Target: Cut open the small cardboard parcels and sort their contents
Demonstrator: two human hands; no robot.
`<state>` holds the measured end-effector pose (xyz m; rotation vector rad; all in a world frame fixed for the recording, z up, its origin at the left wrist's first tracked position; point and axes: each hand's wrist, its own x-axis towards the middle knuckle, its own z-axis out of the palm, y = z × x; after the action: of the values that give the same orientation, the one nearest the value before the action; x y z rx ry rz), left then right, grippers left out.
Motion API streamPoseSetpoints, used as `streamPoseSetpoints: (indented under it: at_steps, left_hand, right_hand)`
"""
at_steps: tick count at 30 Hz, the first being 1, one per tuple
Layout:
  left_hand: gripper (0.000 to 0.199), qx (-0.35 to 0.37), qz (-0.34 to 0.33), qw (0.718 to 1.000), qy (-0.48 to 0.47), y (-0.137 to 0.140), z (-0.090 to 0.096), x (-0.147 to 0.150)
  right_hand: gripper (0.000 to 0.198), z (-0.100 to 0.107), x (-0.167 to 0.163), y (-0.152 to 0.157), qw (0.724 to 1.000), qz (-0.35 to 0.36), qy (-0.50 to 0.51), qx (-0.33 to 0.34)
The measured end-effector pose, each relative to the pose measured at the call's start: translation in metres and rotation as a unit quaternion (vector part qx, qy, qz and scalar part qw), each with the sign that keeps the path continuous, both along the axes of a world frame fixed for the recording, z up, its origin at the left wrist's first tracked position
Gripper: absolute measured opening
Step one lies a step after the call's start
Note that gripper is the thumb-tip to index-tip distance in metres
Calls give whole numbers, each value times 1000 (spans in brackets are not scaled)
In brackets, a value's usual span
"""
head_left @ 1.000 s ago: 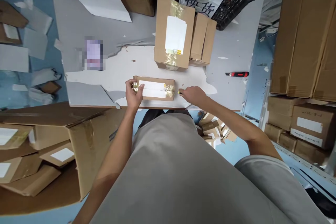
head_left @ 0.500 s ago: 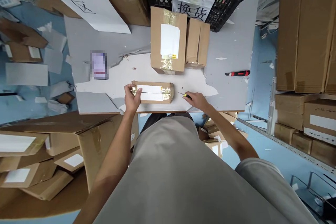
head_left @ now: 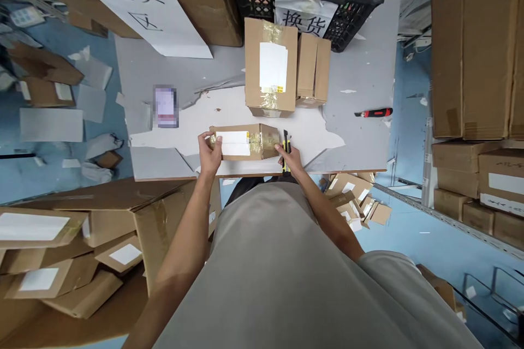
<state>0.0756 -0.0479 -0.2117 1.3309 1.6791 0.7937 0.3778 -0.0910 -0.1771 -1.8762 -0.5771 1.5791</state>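
Note:
A slim cardboard carton (head_left: 196,144) (head_left: 233,144) lies near the front edge of the worktable, with a white label and shiny clear tape on it. My left hand (head_left: 210,152) grips its left end, thumb on top. At its right end, my right hand (head_left: 291,159) touches the carton with thumb and fingertips. That hand also holds a yellow-and-black utility knife (head_left: 286,150), its length pointing away from me. Whether the blade is out I cannot tell. The carton's taped right end shows, partly behind my fingers.
Two cartons (head_left: 254,87) stand behind, in front of a black crate (head_left: 347,22) of colourful booklets. A red-and-black utility knife (head_left: 374,113) lies at right, a blurred lilac item (head_left: 166,106) at left. A large box (head_left: 159,229) of parcels stands at lower left.
My right hand has moved left onto the carton's right end, and the knife in it has turned from pointing left to pointing away. More of that end shows. My left hand keeps its grip.

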Motion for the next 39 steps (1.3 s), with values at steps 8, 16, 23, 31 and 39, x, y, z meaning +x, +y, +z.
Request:
streamPoseSetpoints:
  at_steps: [8, 16, 23, 31, 39]
  left_hand:
    - [65, -131, -14, 979, -156, -7, -34, 88]
    - [66, -47, -90, 981, -165, 8, 17, 75]
    - [50, -38, -155, 972, -171, 37, 65, 55]
    - [50, -55, -172, 965, -190, 53, 48, 51]
    - [58, -50, -191, 956, -216, 57, 41, 51]
  right_hand:
    - [55, 82, 53, -1, 942, 73, -321, 66]
    - [45, 96, 29, -5, 854, 191, -475, 88]
    - [57, 115, -14, -15, 841, 238, -484, 47]
    - [60, 163, -59, -30, 843, 357, -400, 35]
    - [63, 169, -102, -23, 802, 455, -388, 6]
